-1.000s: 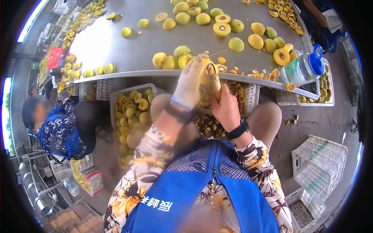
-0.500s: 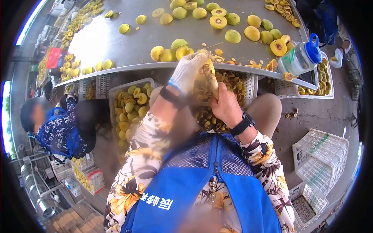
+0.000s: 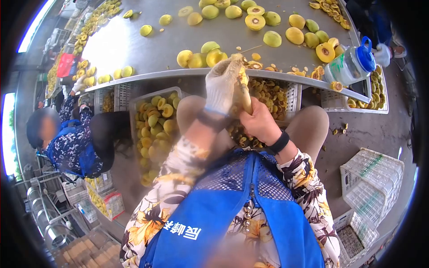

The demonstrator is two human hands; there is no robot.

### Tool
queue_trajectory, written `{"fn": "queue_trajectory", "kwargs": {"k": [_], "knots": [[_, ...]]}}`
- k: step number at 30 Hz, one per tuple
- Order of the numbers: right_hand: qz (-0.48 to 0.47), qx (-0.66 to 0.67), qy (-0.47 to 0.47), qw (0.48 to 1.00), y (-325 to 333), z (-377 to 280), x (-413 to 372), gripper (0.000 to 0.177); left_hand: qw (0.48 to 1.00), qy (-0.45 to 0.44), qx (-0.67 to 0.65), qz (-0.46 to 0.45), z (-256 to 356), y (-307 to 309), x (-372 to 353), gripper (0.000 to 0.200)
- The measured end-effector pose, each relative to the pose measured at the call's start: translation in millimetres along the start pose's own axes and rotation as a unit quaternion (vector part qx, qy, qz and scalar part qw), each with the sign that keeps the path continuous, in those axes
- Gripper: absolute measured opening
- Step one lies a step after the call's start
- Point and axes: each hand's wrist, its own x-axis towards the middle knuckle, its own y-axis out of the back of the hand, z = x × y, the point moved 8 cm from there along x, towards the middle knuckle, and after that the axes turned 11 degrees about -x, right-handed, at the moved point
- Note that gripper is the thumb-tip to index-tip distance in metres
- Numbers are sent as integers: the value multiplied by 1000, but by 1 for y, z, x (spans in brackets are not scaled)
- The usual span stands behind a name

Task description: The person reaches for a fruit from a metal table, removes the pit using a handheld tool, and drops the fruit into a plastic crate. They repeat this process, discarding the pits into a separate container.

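My left hand (image 3: 222, 85), in a soiled white knitted glove, is closed at the table's near edge. Its curled fingers hold a piece of yellow peach (image 3: 243, 77), mostly hidden by the glove. My bare right hand (image 3: 260, 121) grips the pale handle of a pitting tool (image 3: 246, 99). The tool points up against the peach; its working end is hidden. Just beyond my left hand lie peach halves (image 3: 216, 57) on the metal table (image 3: 178, 77). Below my hands, a crate of pitted peach pieces (image 3: 267, 99) stands between my knees.
A plastic crate of peach halves (image 3: 154, 120) stands left of my knees. On the table's right corner lies a clear bottle with a blue lid (image 3: 346, 67). White crates (image 3: 373, 178) are stacked on the floor at right. A co-worker (image 3: 71, 143) sits at left.
My left hand has tilted, its wrist lower, and the tool stays against the peach. The view has shifted slightly. At left, the co-worker's gloved hand now reaches to the table edge.
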Motion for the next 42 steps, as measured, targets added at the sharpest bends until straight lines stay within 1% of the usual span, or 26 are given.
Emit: {"fn": "queue_trajectory", "kwargs": {"k": [1, 4, 5, 6, 8, 11, 14, 17, 20, 21, 23, 25, 26, 27, 28, 29, 30, 31, 32, 34, 35, 38, 39, 40, 41, 42], "knots": [[-24, 33, -16, 999, -5, 3, 1, 16, 999, -6, 4, 38, -2, 9, -1, 18], [-70, 136, -59, 987, -14, 1, -7, 13, 999, 44, -22, 11, -12, 13, 7, 16], [-80, 171, -70, 979, -15, -2, -9, 12, 999, 34, -24, 33, -18, 18, 10, 16], [-96, 201, -78, 972, -17, -1, -9, 12, 997, -42, 64, 19, -11, 15, 11, 17], [-130, 258, -95, 953, -20, 2, -11, 13, 953, -190, 237, -9, 5, 4, 6, 18], [-161, 337, -119, 920, -24, 12, -9, 16, 979, -76, 188, 7, -8, 11, 15, 16], [-156, 334, -117, 922, -25, 16, -5, 17, 992, 125, 22, -14, -30, 13, 16, 15], [-175, 335, -104, 920, -27, 16, -3, 17, 997, 61, 54, 1, -25, 8, 18, 15], [-233, 398, -99, 881, -32, 14, -3, 16, 993, 12, 115, -27, -16, 4, 24, 15], [-222, 385, -92, 891, -31, 15, 1, 15, 990, 5, 134, -45, -15, 2, 27, 15], [-197, 359, -76, 909, -27, 14, 9, 13, 997, -10, 74, -24, -17, 10, 33, 15], [-107, 160, -3, 981, -20, 6, 17, 11, 995, 44, -81, 40, -21, 25, 39, 14], [-58, 56, 34, 996, -14, 0, 19, 10, 968, 106, -207, 92, -25, 35, 42, 14], [21, -31, 132, 991, -8, 4, 25, 16, 972, 68, -197, 111, -10, 45, 48, 14], [52, -78, 123, 988, -2, 7, 24, 18, 973, 31, -188, 130, 6, 55, 54, 15], [84, -124, 113, 982, 5, 9, 21, 21, 989, -77, -24, 125, 32, 63, 61, 23], [116, -170, 102, 973, 12, 13, 19, 24, 966, -183, 140, 115, 54, 65, 64, 31], [135, -265, 103, 949, 14, 28, 24, 28, 876, -277, 381, 101, 73, 56, 65, 34], [129, -310, 84, 938, 13, 46, 28, 27, 783, -299, 542, 57, 76, 47, 68, 34], [120, -398, 47, 908, 15, 62, 31, 26, 515, -315, 796, -37, 63, 26, 75, 36], [125, -396, 44, 909, 20, 65, 32, 26, 544, -298, 784, -30, 61, 25, 83, 35], [150, -384, 43, 910, 34, 66, 25, 26, 504, -385, 768, -90, 45, -24, 76, 35], [161, -378, 57, 910, 38, 63, 23, 26, 529, -438, 717, -116, 40, -41, 82, 31], [171, -373, 73, 909, 41, 59, 21, 26, 510, -436, 723, -162, 25, -60, 91, 27], [171, -389, 90, 901, 42, 55, 18, 26, 577, -352, 721, -154, 16, -80, 100, 25], [170, -405, 108, 892, 41, 51, 15, 26, 593, -319, 721, -165, 2, -101, 106, 24]]}}
